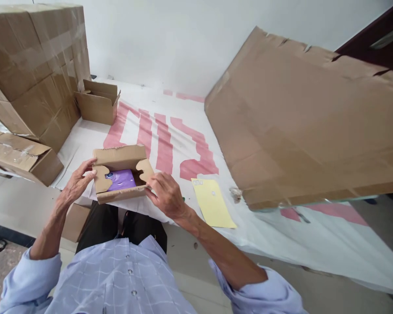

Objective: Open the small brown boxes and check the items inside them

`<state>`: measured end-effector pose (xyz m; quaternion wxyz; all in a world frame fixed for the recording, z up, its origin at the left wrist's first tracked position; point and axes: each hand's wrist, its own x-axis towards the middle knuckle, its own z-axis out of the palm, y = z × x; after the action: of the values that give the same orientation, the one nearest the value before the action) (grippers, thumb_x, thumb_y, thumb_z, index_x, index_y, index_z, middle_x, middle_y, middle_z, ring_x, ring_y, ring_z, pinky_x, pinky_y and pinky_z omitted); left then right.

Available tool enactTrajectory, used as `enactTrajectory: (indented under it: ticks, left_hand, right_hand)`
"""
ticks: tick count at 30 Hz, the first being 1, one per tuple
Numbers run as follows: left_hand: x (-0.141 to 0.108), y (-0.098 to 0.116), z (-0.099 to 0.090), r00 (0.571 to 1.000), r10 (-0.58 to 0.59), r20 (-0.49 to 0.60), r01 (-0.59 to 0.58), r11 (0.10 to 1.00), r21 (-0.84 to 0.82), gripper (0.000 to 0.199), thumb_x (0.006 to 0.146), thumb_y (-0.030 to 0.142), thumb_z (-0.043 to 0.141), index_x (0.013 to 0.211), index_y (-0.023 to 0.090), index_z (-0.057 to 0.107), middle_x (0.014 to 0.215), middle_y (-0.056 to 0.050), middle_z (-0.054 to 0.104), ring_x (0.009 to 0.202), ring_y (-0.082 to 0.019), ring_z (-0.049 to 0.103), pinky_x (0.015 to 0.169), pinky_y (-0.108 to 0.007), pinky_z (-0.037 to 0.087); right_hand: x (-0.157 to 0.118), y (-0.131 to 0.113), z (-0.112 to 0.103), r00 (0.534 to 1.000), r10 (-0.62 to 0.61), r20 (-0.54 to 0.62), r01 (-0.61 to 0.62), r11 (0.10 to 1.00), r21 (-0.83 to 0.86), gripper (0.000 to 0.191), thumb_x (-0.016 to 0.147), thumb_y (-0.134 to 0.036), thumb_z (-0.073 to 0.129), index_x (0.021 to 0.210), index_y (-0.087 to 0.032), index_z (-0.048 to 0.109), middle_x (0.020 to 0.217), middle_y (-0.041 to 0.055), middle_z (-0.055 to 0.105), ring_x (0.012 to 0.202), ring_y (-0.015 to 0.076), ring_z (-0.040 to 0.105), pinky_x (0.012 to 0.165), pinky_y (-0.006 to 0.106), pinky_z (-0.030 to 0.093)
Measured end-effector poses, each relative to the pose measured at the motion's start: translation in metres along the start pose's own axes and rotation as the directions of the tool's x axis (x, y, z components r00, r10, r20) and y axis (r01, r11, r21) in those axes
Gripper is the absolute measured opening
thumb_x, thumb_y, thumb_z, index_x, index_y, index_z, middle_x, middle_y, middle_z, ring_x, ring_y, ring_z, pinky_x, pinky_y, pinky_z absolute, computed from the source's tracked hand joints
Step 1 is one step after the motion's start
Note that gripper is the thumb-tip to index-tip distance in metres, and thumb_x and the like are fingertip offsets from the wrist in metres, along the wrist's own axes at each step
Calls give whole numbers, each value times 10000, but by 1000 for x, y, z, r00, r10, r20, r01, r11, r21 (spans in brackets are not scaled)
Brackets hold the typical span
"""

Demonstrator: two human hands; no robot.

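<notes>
A small open cardboard box [118,155] rests at the front edge of the covered table, its flaps up. Inside it lies a purple packet [122,179] with a dark round mark near its left end. My left hand [78,179] is at the box's left side, thumb and fingers closed on the left edge. At the right side, my right hand [166,192] pinches the box's right end flap near the front corner. Right of that hand a yellow sheet [212,203] lies flat on the cloth.
Stacked taped cartons [36,65] stand at the left, with a closed carton [22,157] before them. An open empty box [96,107] sits beside the stack. A large cardboard piece [308,122] fills the right. The white tablecloth [180,150] has red markings.
</notes>
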<state>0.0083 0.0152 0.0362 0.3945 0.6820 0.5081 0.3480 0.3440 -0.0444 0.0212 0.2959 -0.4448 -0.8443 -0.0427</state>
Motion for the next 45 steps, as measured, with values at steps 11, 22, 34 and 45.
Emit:
enactTrajectory:
  ticks: [11, 22, 34, 45]
  left_hand:
    - [0, 24, 32, 998, 20, -67, 10, 907, 421, 1124, 614, 526, 951, 1585, 262, 450, 1417, -131, 590, 1341, -436, 619, 1138, -580, 548]
    - [-14, 8, 24, 985, 51, -164, -70, 991, -112, 800, 864, 506, 702, 1599, 268, 498, 1588, -151, 605, 1421, -416, 605, 1022, -518, 598]
    - [-31, -51, 15, 961, -77, -267, -63, 876, -478, 654, 841, 530, 712, 1441, 282, 638, 1350, -101, 714, 1241, -314, 678, 960, -399, 598]
    - [-24, -35, -2, 977, -56, -203, 19, 983, -183, 567, 832, 625, 777, 1250, 257, 675, 1565, -151, 612, 1349, -381, 654, 990, -477, 617]
  right_hand:
    - [1, -14, -10, 969, -137, 204, 117, 988, 105, 419, 1091, -558, 583, 1238, -199, 742, 1339, 148, 758, 1098, 290, 653, 968, 442, 526]
    - [13, -4, -41, 994, 87, 73, -73, 982, -174, 317, 1093, -425, 622, 1229, -176, 760, 1168, 157, 775, 1080, 314, 669, 915, 424, 538]
    - [65, 8, -25, 834, 145, 532, 4, 963, -268, 230, 1035, -406, 714, 1096, -193, 778, 1063, 158, 778, 1069, 341, 696, 857, 430, 501]
    - [87, 14, -24, 839, 355, 413, -309, 935, -174, 85, 1030, -268, 680, 1056, -212, 738, 1135, 107, 800, 1012, 273, 737, 805, 356, 487]
